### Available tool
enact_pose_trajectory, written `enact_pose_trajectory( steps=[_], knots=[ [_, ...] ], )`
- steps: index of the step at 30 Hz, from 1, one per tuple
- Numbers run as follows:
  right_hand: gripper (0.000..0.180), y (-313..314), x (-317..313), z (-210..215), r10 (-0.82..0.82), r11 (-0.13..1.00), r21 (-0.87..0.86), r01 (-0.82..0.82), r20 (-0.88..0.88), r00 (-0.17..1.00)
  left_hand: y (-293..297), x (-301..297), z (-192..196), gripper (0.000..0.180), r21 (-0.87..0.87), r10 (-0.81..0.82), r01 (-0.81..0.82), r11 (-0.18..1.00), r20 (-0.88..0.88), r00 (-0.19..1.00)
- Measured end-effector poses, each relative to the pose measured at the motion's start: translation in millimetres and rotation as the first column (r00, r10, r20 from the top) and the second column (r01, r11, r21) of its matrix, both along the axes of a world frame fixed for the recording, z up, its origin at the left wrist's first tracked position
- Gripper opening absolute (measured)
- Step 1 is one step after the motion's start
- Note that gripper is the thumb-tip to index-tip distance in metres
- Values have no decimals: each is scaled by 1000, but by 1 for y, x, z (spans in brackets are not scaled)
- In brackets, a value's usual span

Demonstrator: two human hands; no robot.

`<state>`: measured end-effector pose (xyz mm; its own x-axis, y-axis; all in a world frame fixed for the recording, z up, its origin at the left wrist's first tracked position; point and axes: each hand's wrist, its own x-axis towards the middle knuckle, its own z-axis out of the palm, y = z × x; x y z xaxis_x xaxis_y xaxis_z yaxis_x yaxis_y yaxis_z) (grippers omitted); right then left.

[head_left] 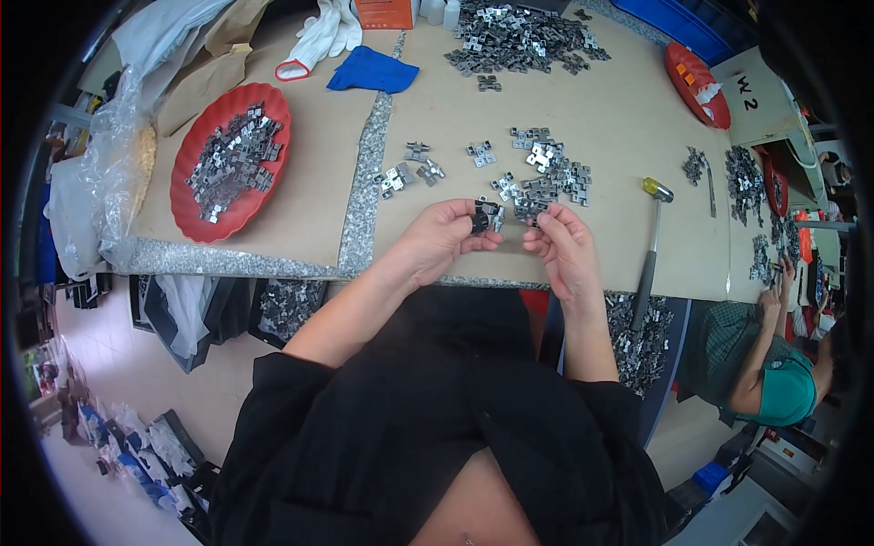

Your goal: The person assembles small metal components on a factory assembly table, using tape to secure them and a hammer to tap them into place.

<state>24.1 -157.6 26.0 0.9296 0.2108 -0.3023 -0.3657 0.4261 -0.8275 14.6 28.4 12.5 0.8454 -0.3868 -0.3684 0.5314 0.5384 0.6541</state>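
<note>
Near the table's front edge, my left hand is closed on a small metal fitting with a dark part by the thumb. Facing it, a small gap away, my right hand pinches another small silvery metal fitting between thumb and fingers. Just beyond my right hand lies a loose cluster of plate-like metal fittings. A smaller group of fittings lies beyond my left hand, and a single fitting sits between the groups. My fingers partly cover both held pieces.
A red dish of fittings stands at left. A hammer lies at right, its handle over the table edge. Farther back are a big heap of fittings, a blue cloth and white gloves. A co-worker sits at right.
</note>
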Motion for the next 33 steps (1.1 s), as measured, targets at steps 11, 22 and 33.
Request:
enact_pose_trajectory(
  steps=[11,22,33],
  knots=[
    [11,14,-23,-5,30,998,-62,-30,-6,1000,-2,-3,11,21,131,-93,91,987,11,996],
    [14,28,-31,-8,-106,991,-84,99,-81,991,-6,-4,0,25,161,-64,49,986,94,993],
    [15,32,-33,-11,-121,990,-86,112,-105,987,-6,-6,-1,20,211,-67,40,977,123,990]
  ],
)
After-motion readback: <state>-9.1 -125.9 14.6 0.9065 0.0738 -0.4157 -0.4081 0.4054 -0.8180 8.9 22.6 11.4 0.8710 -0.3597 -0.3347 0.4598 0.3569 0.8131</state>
